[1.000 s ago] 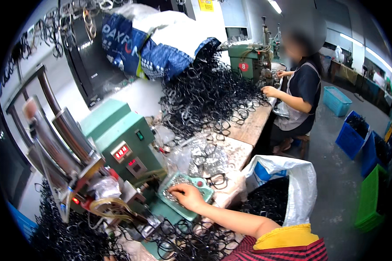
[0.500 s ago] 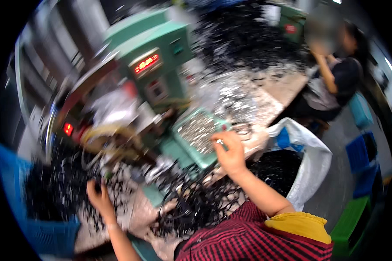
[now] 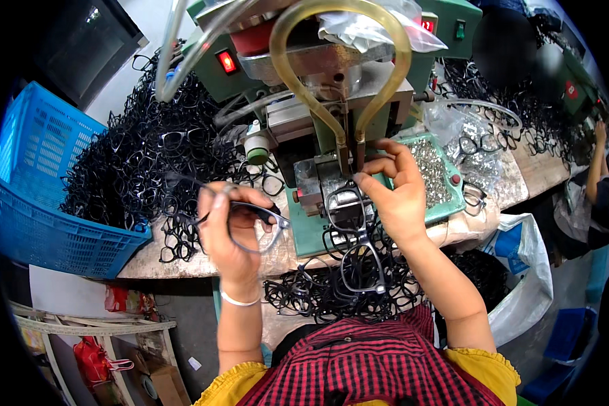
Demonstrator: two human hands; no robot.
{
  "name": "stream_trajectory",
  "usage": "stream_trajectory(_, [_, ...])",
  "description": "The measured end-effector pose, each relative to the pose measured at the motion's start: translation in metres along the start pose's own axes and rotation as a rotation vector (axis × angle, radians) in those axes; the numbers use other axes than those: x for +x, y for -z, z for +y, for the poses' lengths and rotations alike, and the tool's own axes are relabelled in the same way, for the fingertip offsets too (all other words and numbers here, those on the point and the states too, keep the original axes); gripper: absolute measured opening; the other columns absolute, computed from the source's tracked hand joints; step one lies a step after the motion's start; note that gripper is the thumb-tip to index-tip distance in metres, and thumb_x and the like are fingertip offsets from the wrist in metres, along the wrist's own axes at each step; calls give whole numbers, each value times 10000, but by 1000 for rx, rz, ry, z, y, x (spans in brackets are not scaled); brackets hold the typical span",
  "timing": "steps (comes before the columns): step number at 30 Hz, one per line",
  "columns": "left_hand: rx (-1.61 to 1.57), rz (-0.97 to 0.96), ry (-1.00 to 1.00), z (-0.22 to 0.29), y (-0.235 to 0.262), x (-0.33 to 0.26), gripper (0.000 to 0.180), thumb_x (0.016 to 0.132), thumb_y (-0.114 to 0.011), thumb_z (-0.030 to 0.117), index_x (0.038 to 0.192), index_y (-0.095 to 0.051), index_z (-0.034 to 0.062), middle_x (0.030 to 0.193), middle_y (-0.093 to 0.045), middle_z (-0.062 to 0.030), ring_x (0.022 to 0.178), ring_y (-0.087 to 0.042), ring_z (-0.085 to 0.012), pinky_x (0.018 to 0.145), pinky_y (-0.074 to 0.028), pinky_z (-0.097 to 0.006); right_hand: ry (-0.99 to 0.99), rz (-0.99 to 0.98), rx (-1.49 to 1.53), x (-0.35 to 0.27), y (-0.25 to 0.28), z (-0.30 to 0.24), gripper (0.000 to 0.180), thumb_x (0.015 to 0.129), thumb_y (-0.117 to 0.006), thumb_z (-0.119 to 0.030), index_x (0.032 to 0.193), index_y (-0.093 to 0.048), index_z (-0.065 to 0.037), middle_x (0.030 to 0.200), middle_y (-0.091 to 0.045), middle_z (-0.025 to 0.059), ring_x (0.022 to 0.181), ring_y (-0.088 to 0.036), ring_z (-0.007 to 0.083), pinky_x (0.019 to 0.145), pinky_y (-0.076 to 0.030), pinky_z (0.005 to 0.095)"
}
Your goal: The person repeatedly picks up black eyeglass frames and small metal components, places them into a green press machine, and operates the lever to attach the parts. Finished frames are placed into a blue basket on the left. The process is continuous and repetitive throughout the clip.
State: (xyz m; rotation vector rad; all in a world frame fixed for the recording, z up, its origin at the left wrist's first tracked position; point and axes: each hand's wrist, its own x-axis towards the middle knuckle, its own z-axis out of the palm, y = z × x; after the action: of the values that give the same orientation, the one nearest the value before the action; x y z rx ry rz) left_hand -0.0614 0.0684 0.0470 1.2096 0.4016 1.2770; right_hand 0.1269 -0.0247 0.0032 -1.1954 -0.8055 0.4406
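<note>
My left hand (image 3: 231, 233) is closed on a grey-blue eyeglass frame (image 3: 275, 237), its lens rim facing right and a temple reaching past the fingers. My right hand (image 3: 400, 193) is at the bench machine (image 3: 345, 91), thumb and fingers brought together beside its two metal prongs (image 3: 350, 155). What the fingertips pinch is hidden. Just under the right thumb, a dark eyeglass frame (image 3: 363, 238) stands on end against the machine's front, its upper end next to the thumb. Its lower lens rim overlaps a heap of black eyeglass frames (image 3: 311, 287).
A green tray (image 3: 453, 193) of small metal parts stands right of the machine. A large heap of black frames (image 3: 162, 135) and a blue crate (image 3: 54, 223) are at left. A white sack (image 3: 528, 284) hangs at right. Another person's arm (image 3: 597, 159) shows far right.
The view has swung, bringing the machine to the middle. My right hand has gone from the tray of metal parts to the prongs. My left hand has come from the heap and holds a frame.
</note>
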Motion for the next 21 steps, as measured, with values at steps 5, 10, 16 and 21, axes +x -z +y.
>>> stream_trajectory(5, [573,-149,-381,27,-39,33,119,996,-426,103,1011,-458,-11,864,-696,-190,722,-653,-183,714,-518,-289,-66,-6,118,-9,-8,-15,497,796,-650,27,1253,-455,54,916,-660,61,936,-589,112,925,-422,267])
stream_trajectory(10, [-12,-427,234,22,-35,-12,180,1012,-368,188,1008,-448,26,795,-677,-244,628,-648,-213,598,-527,-295,19,-187,-19,-24,8,-36,563,816,-586,34,1354,-417,23,1226,-580,158,1129,-581,216,1006,-410,334])
stream_trajectory(16, [-500,-550,1144,-30,-47,-37,193,997,-429,244,967,-490,64,773,-662,-252,601,-653,-223,540,-527,-261,259,-2,-1142,2,81,22,288,788,-671,-131,1063,-669,-45,1243,-595,185,1199,-526,371,1025,-401,455])
stream_trajectory(21, [-459,-452,1092,-35,-50,-40,176,986,-446,246,952,-507,84,780,-663,-262,544,-626,-193,507,-517,-240,269,103,-1127,5,117,68,131,731,-743,-140,848,-748,-81,1168,-644,178,1207,-525,349,1021,-404,423])
